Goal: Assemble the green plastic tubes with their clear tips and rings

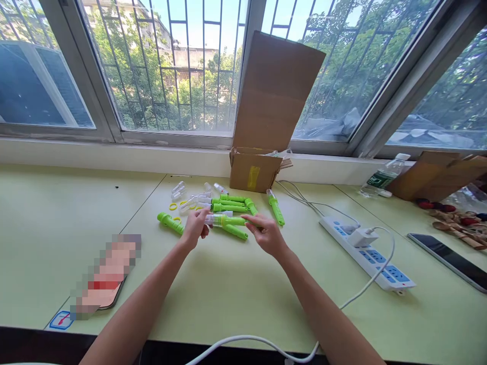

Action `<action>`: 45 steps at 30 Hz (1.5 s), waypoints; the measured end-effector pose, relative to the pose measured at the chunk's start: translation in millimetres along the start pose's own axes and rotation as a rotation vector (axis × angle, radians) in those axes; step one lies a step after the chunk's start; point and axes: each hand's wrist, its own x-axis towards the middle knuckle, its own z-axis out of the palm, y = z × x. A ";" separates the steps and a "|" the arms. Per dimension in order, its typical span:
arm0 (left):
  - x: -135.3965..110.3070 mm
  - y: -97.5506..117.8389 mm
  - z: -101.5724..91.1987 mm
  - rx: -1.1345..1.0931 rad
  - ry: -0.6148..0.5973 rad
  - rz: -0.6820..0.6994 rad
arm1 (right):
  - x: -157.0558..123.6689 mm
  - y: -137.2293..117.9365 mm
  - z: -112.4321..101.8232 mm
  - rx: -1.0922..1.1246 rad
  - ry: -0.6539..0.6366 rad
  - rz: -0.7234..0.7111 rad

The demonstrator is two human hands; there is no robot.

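- Green tube with a clear end is held level between both hands, just above the table, in the middle of its far half.
- Left hand is curled shut around the clear end, fingers wrapped over it.
- Right hand pinches the green end between thumb and fingertips, with the other fingers loosely bent.
- One green piece lies on the table just under the tube.
- More green pieces lie in a pile beyond the hands, toward the far edge.
- A single piece lies just left of the left hand, and another lies right of the pile.
- Yellow rings and clear caps lie left of the pile.
- An open cardboard box stands at the far edge.
- A power strip with a white charger plugged in lies toward the right edge.
- A white cable runs along the near edge.
- A bottle lies near the far right corner.
- A phone lies at the right edge.
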 end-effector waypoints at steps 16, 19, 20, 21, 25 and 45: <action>11.5 -3.5 -11.2 0.016 0.173 0.105 | -12.7 -11.2 13.8 -0.421 0.019 -0.264; 9.8 0.0 -15.0 0.075 0.198 0.199 | -9.3 -19.4 14.7 -0.168 -0.014 -0.144; 8.4 1.6 -15.6 0.101 0.211 0.238 | -7.7 -21.0 13.8 -0.071 -0.037 -0.093; 6.6 3.5 -15.8 0.130 0.225 0.280 | -5.9 -21.8 12.5 0.018 -0.057 -0.031; -2.6 11.1 -13.7 0.239 0.262 0.468 | 0.3 -16.6 6.1 0.387 -0.171 0.262; 1.0 4.5 -7.9 0.088 0.114 0.241 | -8.2 -10.2 3.9 -0.308 0.079 -0.295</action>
